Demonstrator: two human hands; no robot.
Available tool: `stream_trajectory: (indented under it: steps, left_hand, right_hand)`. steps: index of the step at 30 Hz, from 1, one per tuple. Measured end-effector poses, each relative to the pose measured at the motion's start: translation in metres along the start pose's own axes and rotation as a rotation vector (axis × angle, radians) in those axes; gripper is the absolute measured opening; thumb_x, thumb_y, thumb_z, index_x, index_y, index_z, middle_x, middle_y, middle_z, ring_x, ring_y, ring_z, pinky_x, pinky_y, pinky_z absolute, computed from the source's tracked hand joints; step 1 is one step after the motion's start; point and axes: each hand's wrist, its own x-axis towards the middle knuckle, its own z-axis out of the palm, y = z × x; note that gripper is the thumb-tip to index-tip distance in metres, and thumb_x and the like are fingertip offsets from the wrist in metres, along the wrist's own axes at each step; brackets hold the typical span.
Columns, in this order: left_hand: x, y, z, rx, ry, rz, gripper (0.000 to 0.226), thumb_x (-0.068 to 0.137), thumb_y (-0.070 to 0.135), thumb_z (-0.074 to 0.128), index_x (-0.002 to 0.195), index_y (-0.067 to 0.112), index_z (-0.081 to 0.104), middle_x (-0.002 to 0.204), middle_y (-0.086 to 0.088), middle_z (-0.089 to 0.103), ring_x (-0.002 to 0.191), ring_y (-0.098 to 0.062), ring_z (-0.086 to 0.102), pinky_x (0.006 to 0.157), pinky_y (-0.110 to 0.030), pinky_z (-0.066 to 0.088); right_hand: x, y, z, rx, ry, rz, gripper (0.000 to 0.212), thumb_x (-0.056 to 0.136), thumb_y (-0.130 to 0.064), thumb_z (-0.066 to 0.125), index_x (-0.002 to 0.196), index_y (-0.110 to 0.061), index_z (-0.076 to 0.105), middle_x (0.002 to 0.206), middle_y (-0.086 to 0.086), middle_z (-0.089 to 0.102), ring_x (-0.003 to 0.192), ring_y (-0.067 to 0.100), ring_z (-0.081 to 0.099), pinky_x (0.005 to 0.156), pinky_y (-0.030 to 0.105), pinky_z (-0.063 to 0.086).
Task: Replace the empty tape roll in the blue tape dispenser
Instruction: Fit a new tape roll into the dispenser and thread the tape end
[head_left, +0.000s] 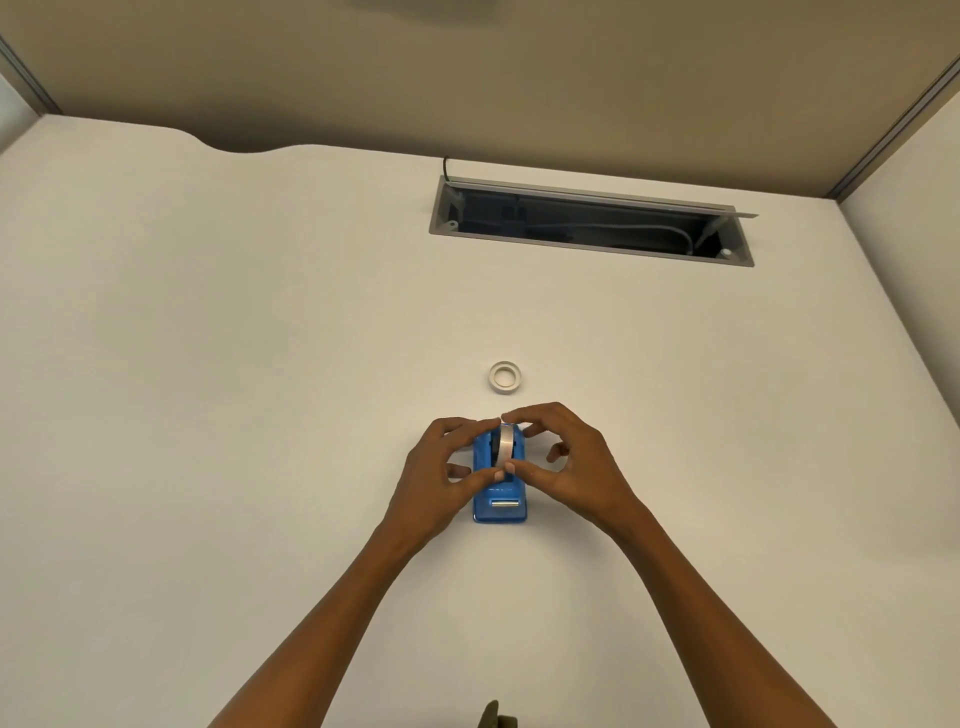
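The blue tape dispenser (500, 503) stands on the white desk (208, 364), its metal cutter towards me. A tape roll (505, 448) sits upright in its cradle. My left hand (441, 475) grips the roll from the left with thumb and forefinger. My right hand (563, 462) pinches it from the right, thumb low and forefinger over the top. A second, small white ring-shaped roll (505, 377) lies flat on the desk just beyond the dispenser, apart from both hands.
An open cable tray (592, 223) with wires inside is set into the desk at the back right. Beige partition walls (467, 78) close off the far side and the right of the desk.
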Motion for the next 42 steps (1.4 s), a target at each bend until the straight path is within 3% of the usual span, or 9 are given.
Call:
stream_trajectory:
  steps: [9, 16, 19, 22, 28, 31, 36, 39, 42]
  left_hand:
    - [-0.001, 0.001, -0.001, -0.029, 0.021, 0.019, 0.045, 0.076, 0.024, 0.073, 0.111, 0.042, 0.051, 0.120, 0.002, 0.050, 0.099, -0.008, 0.054, 0.070, -0.004, 0.049]
    - [-0.001, -0.002, -0.002, -0.012, 0.006, 0.016, 0.048, 0.075, 0.022, 0.075, 0.108, 0.047, 0.050, 0.118, 0.006, 0.046, 0.102, -0.011, 0.053, 0.070, -0.007, 0.051]
    - [0.001, -0.002, -0.002, 0.011, -0.009, -0.011, 0.047, 0.076, 0.027, 0.074, 0.113, 0.042, 0.051, 0.121, 0.005, 0.045, 0.105, -0.012, 0.052, 0.068, -0.008, 0.051]
    - [0.000, -0.001, -0.002, 0.020, -0.019, 0.005, 0.049, 0.078, 0.029, 0.071, 0.119, 0.043, 0.048, 0.127, 0.001, 0.044, 0.109, -0.012, 0.050, 0.074, -0.013, 0.050]
    - [-0.001, 0.001, 0.000, -0.034, 0.029, 0.022, 0.049, 0.081, 0.029, 0.068, 0.123, 0.040, 0.046, 0.122, 0.007, 0.042, 0.099, 0.001, 0.054, 0.069, -0.002, 0.047]
    - [-0.001, 0.001, 0.001, -0.058, 0.064, 0.030, 0.037, 0.080, 0.029, 0.068, 0.114, 0.037, 0.054, 0.119, 0.006, 0.047, 0.099, -0.005, 0.056, 0.069, -0.002, 0.047]
    - [-0.003, 0.001, 0.000, -0.073, 0.052, 0.031, 0.034, 0.075, 0.041, 0.064, 0.107, 0.041, 0.055, 0.117, 0.008, 0.048, 0.100, 0.001, 0.054, 0.069, -0.002, 0.047]
    - [-0.002, -0.001, 0.000, -0.087, 0.035, 0.027, 0.036, 0.077, 0.032, 0.069, 0.109, 0.039, 0.055, 0.117, 0.009, 0.048, 0.100, 0.004, 0.053, 0.068, -0.002, 0.047]
    - [-0.002, -0.004, 0.001, -0.084, -0.003, 0.036, 0.045, 0.078, 0.017, 0.072, 0.110, 0.041, 0.052, 0.119, 0.007, 0.047, 0.102, 0.001, 0.053, 0.070, -0.003, 0.048]
  right_hand:
    - [0.006, -0.001, 0.004, 0.102, 0.058, 0.088, 0.023, 0.076, -0.017, 0.074, 0.098, -0.020, 0.067, 0.102, -0.002, 0.062, 0.092, 0.010, 0.060, 0.061, 0.011, 0.047]
    - [0.011, -0.006, 0.003, 0.165, 0.048, 0.152, 0.021, 0.080, -0.025, 0.071, 0.089, -0.044, 0.067, 0.098, -0.009, 0.062, 0.088, 0.000, 0.059, 0.069, 0.015, 0.046]
    - [0.008, -0.006, 0.001, 0.214, 0.076, 0.147, 0.019, 0.082, -0.021, 0.070, 0.099, -0.030, 0.070, 0.104, -0.009, 0.065, 0.091, 0.003, 0.061, 0.068, 0.017, 0.048]
    - [0.002, -0.006, -0.001, 0.211, 0.075, 0.080, 0.013, 0.081, -0.017, 0.071, 0.093, -0.022, 0.072, 0.102, -0.007, 0.066, 0.095, 0.008, 0.061, 0.067, 0.026, 0.052]
    - [0.001, -0.003, 0.001, 0.117, 0.014, 0.063, 0.030, 0.084, -0.010, 0.065, 0.103, -0.033, 0.066, 0.106, -0.007, 0.058, 0.099, 0.005, 0.057, 0.069, 0.022, 0.052]
    - [0.004, -0.001, 0.002, 0.117, -0.004, 0.087, 0.036, 0.084, -0.009, 0.064, 0.101, -0.041, 0.061, 0.104, -0.008, 0.056, 0.098, 0.005, 0.056, 0.069, 0.023, 0.052]
    - [0.005, -0.003, 0.000, 0.108, -0.039, 0.093, 0.034, 0.076, -0.033, 0.074, 0.094, -0.056, 0.058, 0.104, -0.017, 0.057, 0.097, 0.001, 0.056, 0.064, 0.021, 0.052]
    - [0.007, -0.002, 0.000, 0.121, -0.021, 0.119, 0.034, 0.073, -0.031, 0.077, 0.092, -0.052, 0.059, 0.103, -0.015, 0.059, 0.095, 0.004, 0.059, 0.067, 0.020, 0.052]
    - [0.009, -0.002, 0.002, 0.150, 0.011, 0.149, 0.032, 0.074, -0.024, 0.077, 0.087, -0.048, 0.061, 0.099, -0.015, 0.060, 0.089, -0.004, 0.058, 0.068, 0.013, 0.048]
